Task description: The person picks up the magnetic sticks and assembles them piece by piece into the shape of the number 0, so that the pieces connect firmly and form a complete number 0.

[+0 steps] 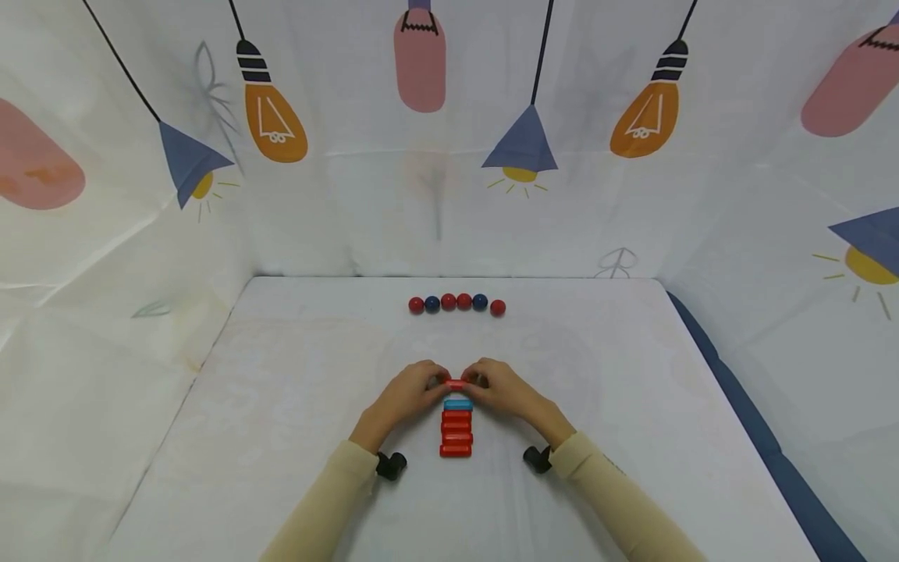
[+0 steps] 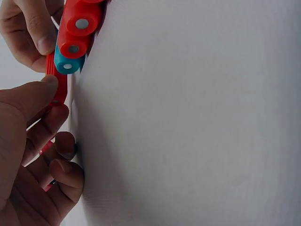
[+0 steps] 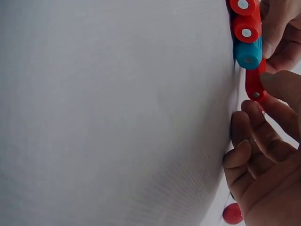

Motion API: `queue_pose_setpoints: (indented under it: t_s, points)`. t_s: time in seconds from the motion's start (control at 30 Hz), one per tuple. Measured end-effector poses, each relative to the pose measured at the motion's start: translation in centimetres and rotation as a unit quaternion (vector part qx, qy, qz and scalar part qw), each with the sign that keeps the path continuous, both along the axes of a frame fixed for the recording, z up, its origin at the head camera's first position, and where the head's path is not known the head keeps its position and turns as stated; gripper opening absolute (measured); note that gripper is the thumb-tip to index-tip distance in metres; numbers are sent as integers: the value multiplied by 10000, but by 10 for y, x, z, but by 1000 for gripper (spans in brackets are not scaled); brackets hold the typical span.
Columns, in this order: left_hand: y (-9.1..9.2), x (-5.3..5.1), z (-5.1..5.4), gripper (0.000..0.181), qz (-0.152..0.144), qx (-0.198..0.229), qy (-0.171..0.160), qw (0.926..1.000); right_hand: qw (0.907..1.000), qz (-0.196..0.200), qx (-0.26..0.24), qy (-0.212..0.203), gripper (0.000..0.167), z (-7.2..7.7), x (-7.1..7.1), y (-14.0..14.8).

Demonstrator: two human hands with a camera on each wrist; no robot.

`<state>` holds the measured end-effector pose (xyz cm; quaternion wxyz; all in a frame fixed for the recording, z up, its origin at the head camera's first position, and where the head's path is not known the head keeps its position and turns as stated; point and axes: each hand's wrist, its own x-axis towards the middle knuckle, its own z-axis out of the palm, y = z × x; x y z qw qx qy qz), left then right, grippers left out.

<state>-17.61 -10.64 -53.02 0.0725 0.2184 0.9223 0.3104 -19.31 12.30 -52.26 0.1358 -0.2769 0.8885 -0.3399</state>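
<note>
My left hand (image 1: 413, 392) and right hand (image 1: 502, 388) pinch opposite ends of a short red magnetic rod (image 1: 456, 385) between thumb and fingers. Just nearer to me lies a blue rod (image 1: 458, 405), followed by several red rods (image 1: 456, 433) lined up side by side on the table. In the left wrist view, the pinched rod (image 2: 61, 87) sits close beside the blue rod (image 2: 68, 63); whether they touch cannot be told. Silvery discs mark the ends of the red rods (image 3: 246, 28) in the right wrist view. The fingers partly cover the pinched rod.
A row of red balls (image 1: 449, 301) and blue balls (image 1: 431, 304) lies near the back of the white table (image 1: 309, 351). Behind rises a white sheet (image 1: 365, 195) printed with lamps. Black wrist cameras (image 1: 391, 466) sit near both cuffs.
</note>
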Motion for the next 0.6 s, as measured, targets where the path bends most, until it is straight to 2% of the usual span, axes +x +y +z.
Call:
queue_pose_setpoints:
  t_s: [0.3,0.43,0.6]
  points:
    - [-2,-10,4,27,162,101,-196,9996,9996,24,64,277,24,5,-10,-1]
    - [-1,-17,8,28,194,169,-74,9996,9989,-67,7,453,23,10,-14,-1]
    - [0,-26,12,25,139,268,247,9992,9980,-158,-163,585,22,13,-22,1]
